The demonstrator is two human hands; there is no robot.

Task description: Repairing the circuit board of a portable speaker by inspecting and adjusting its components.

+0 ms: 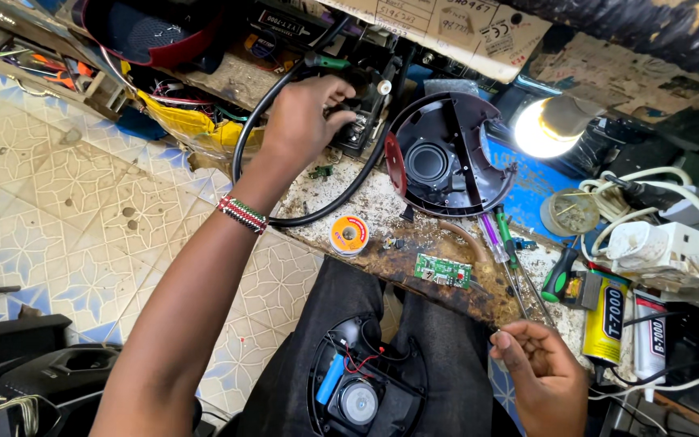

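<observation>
My left hand point(305, 117) reaches far forward and grips a black tool with a thick black hose point(329, 206) on the cluttered bench. A beaded band circles that wrist. My right hand point(540, 368) is low at the right, fingers pinched on a thin wire that runs up toward a small green circuit board point(442, 269). On my lap lies an open black speaker half point(366, 384) with a blue battery cell, red wires and a round speaker cone. The other shell half point(446, 158), dark red and hollow, leans on the bench.
A solder spool point(349, 235) sits near the bench edge. Screwdrivers point(505, 243) lie by the board. Glue tubes point(608, 320), a white power adapter point(661, 247) and a lit lamp point(540, 129) crowd the right. Patterned floor tiles point(66, 202) stretch left.
</observation>
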